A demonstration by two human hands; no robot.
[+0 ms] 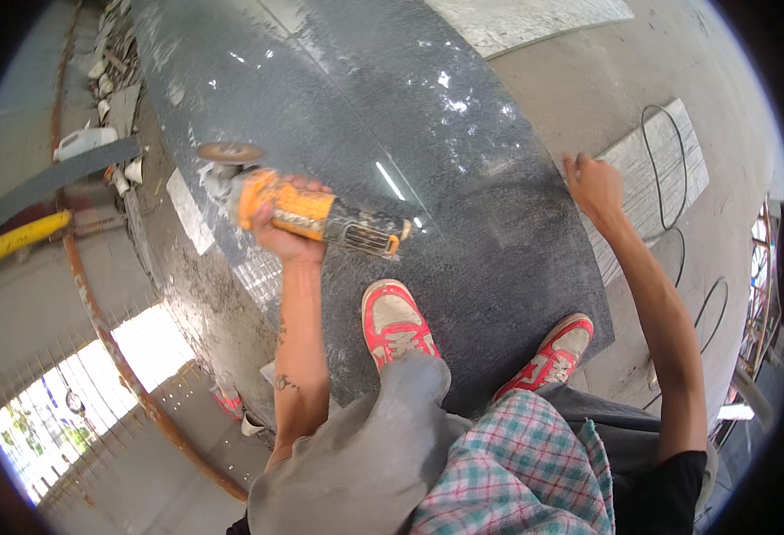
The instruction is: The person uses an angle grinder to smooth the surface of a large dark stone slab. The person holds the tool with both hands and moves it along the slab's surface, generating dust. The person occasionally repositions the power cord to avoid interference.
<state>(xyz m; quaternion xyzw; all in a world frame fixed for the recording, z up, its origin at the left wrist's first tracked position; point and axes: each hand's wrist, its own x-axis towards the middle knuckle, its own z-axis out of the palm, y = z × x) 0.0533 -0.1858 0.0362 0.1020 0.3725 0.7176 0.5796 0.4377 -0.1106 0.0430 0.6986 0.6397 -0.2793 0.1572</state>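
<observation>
My left hand point(289, 223) grips an orange and black angle grinder point(325, 218), dusty and pale in places, its round disc point(229, 152) at the upper left. The grinder is above a large dark speckled slab point(320, 89) with a thin straight line running along it. My right hand point(595, 187) is at or just over the slab's right edge, fingers bent and slightly apart, with nothing visible in them; whether it touches the slab is unclear. My feet in red and cream sneakers point(396, 321) stand on the slab.
Pale boards point(525, 22) lie at top and right, a black cable point(664, 178) looping over the right one. To the left are rubble, a white jug point(89, 138), a yellow bar point(17, 241), a rusty pipe point(124, 374) and a bright barred opening point(80, 401).
</observation>
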